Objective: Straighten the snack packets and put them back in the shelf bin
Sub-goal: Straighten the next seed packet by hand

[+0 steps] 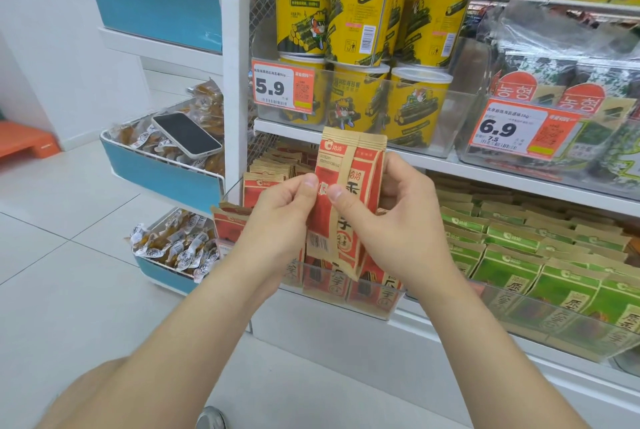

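So we're in front of a big white shelf unit point(235, 82), the kind with clear plastic tubs on each level. Off its left side hang blue-fronted baskets point(162, 175) stuffed with little wrapped snacks. On the lower shelf there's the clear shelf bin point(388, 310), with red-and-tan snack packets point(266, 186) standing in rows inside it, some leaning at the left end. Right next to it is a bin of green packets point(519, 255). One shelf up we've got yellow canisters point(304, 12) stacked two high.

Both arms reach in from the bottom of the frame. The left hand point(277, 217) and right hand point(398, 217) are both gripping the same held packet point(349, 165). Each thumb is pressed on its front face, the thumbs nearly meeting in the middle, and the right fingers curl round the right edge. It's upright, out of the bin, hovering over the bin's front half, with its lower corner dipping to about the front rim. The top edge looks doubled, so it might be two packets pinched together; we honestly can't tell from this angle.

Smaller stuff: a phone point(187, 134) lies face up on the snacks in the upper basket, and an orange 5.9 price tag point(282, 87) is stuck to the canister tub.
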